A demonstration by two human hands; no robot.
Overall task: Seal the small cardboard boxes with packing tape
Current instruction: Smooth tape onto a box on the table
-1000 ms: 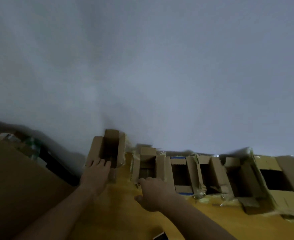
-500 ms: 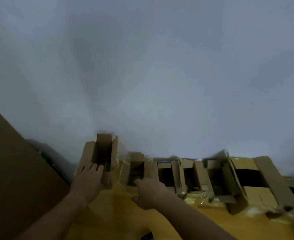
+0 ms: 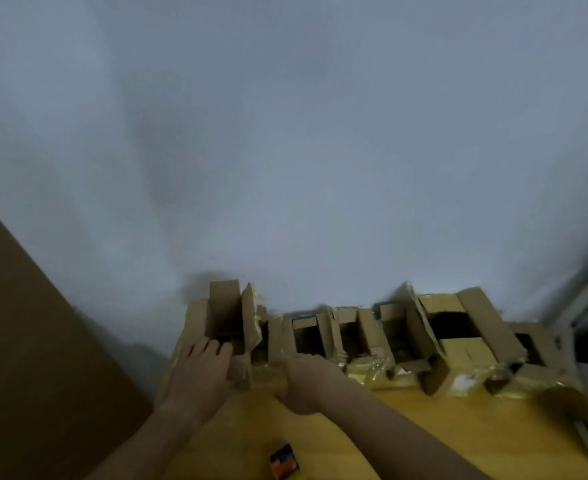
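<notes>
Several small open cardboard boxes stand in a row along the wall at the back of a yellow table (image 3: 406, 434). The leftmost box (image 3: 225, 310) is tallest, its flaps up. My left hand (image 3: 199, 372) grips that box's near wall, fingers hooked over the rim into the opening. My right hand (image 3: 308, 382) is curled at the near edge of the second box (image 3: 306, 336), which has a blue strip inside; what it pinches is too blurred to tell. No tape roll shows clearly.
More open boxes (image 3: 448, 327) with crumpled yellowish tape on their flaps run to the right. A large brown cardboard sheet (image 3: 25, 358) leans at the left. A small dark and orange object (image 3: 283, 460) lies at the near table edge. The grey wall fills the upper view.
The view has swung to the right, so the boxes sit further left and lower. My left hand's fingers have slid further over the leftmost box's rim. My right hand stays at the second box.
</notes>
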